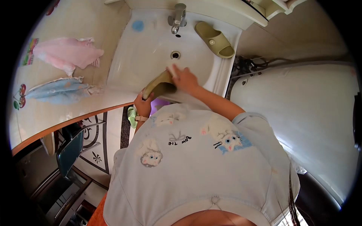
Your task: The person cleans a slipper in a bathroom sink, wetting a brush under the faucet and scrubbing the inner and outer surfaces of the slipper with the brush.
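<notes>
My left hand (141, 104) is closed around one end of an olive-green slipper (154, 84), tilted over the near rim of the white sink (124, 71). At the slipper's far end is my right hand (185, 79), its fingers smeared by motion. A pale patch shows at those fingertips; whether it is a finger or something held, I cannot make out. A second olive-green slipper (214, 40) lies on the sink's right ledge, with a round light button on its strap.
A chrome faucet (178, 19) stands at the sink's back, above the drain (175, 55). Pink cloth (69, 54) and blue cloth (60, 91) hang on the left wall. A white appliance (298, 124) stands at right, with dark hoses (254, 67) behind it. A folding chair (70, 150) is lower left.
</notes>
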Tool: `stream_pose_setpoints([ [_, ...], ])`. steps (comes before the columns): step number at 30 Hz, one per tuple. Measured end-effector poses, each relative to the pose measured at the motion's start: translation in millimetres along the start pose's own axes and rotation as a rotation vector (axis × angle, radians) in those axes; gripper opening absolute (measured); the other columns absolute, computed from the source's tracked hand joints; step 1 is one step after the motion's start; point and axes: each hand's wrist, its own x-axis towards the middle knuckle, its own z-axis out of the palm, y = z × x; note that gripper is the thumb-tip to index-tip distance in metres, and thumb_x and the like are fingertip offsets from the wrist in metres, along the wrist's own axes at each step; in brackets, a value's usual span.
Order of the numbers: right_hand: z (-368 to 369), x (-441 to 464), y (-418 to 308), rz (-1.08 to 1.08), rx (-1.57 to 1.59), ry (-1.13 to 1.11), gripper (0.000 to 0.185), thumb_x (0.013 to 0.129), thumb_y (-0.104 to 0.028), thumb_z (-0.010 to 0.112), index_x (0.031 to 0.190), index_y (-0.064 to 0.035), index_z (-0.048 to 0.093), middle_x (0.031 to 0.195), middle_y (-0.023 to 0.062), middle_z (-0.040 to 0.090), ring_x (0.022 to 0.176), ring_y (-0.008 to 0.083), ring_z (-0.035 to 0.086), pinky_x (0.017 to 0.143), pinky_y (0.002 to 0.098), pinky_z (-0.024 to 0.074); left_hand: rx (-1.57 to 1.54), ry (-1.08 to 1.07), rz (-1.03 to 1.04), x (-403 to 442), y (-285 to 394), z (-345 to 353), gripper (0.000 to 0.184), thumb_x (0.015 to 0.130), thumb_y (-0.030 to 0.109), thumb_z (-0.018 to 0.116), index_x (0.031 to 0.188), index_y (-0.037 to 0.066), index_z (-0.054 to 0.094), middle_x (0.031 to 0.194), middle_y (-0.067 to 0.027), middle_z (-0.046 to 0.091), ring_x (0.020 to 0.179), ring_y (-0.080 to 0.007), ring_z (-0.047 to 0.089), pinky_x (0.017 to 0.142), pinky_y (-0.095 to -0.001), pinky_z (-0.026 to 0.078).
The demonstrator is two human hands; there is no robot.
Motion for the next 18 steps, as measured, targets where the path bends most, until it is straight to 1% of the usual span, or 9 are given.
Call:
stream_pose_setpoints([
  [1, -0.8, -12.1, -15.6, -0.143, 0.010, 0.060, 0.059, 0.082, -0.036, 0.051, 0.137, -0.0224, 0.034, 0.103, 0.0249, 0.046, 0.086, 0.0385, 0.055, 0.074, 0.0451, 0.0467, -0.001, -0.003, 0.000, 3.3, -0.2, -0.4, 0.037, 0.074, 0.012, 0.070, 0.106, -0.002, 0.061, 0.086, -0.0115, 0.066, 0.074, -0.0136, 0.058, 0.070, -0.0265, 0.047],
  [5, -6.2, -32.7, -38.7, -0.261, 0.121, -0.126, 0.060, 0.079, -0.035, 0.055, 0.135, -0.0233, 0.036, 0.105, 0.0251, 0.047, 0.089, 0.0377, 0.055, 0.077, 0.0449, 0.0466, -0.001, -0.052, -0.046, 3.0, -8.8, -3.5, 0.035, 0.074, 0.009, 0.069, 0.106, -0.002, 0.060, 0.086, -0.0112, 0.066, 0.073, -0.0137, 0.058, 0.068, -0.0266, 0.047],
  [6, 9.6, -22.8, -22.7, -0.251, 0.040, 0.052, 0.059, 0.080, -0.035, 0.054, 0.135, -0.0236, 0.037, 0.105, 0.0246, 0.048, 0.090, 0.0376, 0.056, 0.077, 0.0450, 0.0469, -0.037, -0.053, -0.070, -0.3, -12.0, -3.9, 0.035, 0.074, 0.008, 0.069, 0.106, -0.002, 0.060, 0.087, -0.0108, 0.066, 0.073, -0.0134, 0.058, 0.068, -0.0263, 0.047],
  [7, 9.1, -9.8, -9.4, -0.257, 0.045, 0.051, 0.059, 0.080, -0.035, 0.054, 0.135, -0.0236, 0.037, 0.105, 0.0246, 0.048, 0.090, 0.0376, 0.056, 0.077, 0.0450, 0.0469, -0.075, -0.053, -0.096, -2.9, -12.9, -4.4, 0.035, 0.073, 0.007, 0.068, 0.106, -0.002, 0.060, 0.087, -0.0104, 0.066, 0.074, -0.0131, 0.058, 0.067, -0.0261, 0.047],
  [9, -1.8, 9.0, 8.1, 0.237, 0.084, 0.000, 0.057, 0.080, -0.036, 0.053, 0.134, -0.0248, 0.037, 0.104, 0.0235, 0.049, 0.090, 0.0375, 0.055, 0.076, 0.0459, 0.0468, -0.106, -0.038, -0.093, -3.4, -9.2, -2.3, 0.035, 0.073, 0.007, 0.069, 0.106, -0.002, 0.060, 0.087, -0.0097, 0.066, 0.074, -0.0132, 0.058, 0.068, -0.0263, 0.047],
  [10, -0.4, 6.7, 5.5, 0.236, 0.084, 0.001, 0.057, 0.080, -0.036, 0.053, 0.134, -0.0248, 0.037, 0.104, 0.0235, 0.049, 0.090, 0.0375, 0.055, 0.076, 0.0459, 0.0468, -0.080, -0.030, -0.046, -2.2, -7.8, -0.9, 0.035, 0.073, 0.008, 0.069, 0.106, -0.002, 0.061, 0.088, -0.0099, 0.066, 0.075, -0.0136, 0.059, 0.069, -0.0268, 0.047],
  [13, -1.2, -10.6, -12.3, 0.083, 0.033, -0.006, 0.058, 0.080, -0.037, 0.053, 0.134, -0.0233, 0.037, 0.102, 0.0235, 0.050, 0.089, 0.0382, 0.055, 0.077, 0.0462, 0.0462, -0.032, -0.053, -0.010, 8.8, 8.6, 0.1, 0.035, 0.073, 0.008, 0.069, 0.105, -0.001, 0.061, 0.090, -0.0112, 0.066, 0.079, -0.0158, 0.059, 0.073, -0.0285, 0.047],
  [15, -6.2, -27.5, -35.0, -0.260, 0.106, -0.086, 0.060, 0.080, -0.038, 0.053, 0.135, -0.0202, 0.037, 0.101, 0.0237, 0.049, 0.088, 0.0384, 0.055, 0.078, 0.0453, 0.0459, -0.001, -0.088, -0.033, 7.0, 12.1, 0.0, 0.035, 0.072, 0.006, 0.069, 0.105, -0.001, 0.061, 0.091, -0.0123, 0.066, 0.081, -0.0176, 0.060, 0.075, -0.0297, 0.046],
  [18, 8.9, -12.0, 1.5, -0.308, 0.154, -0.043, 0.059, 0.081, -0.037, 0.053, 0.134, -0.0184, 0.038, 0.109, 0.0249, 0.048, 0.092, 0.0353, 0.055, 0.080, 0.0441, 0.0451, -0.060, -0.073, -0.003, 1.3, 6.9, -4.8, 0.035, 0.072, 0.008, 0.069, 0.105, 0.000, 0.062, 0.091, -0.0140, 0.066, 0.082, -0.0197, 0.061, 0.076, -0.0298, 0.046],
])
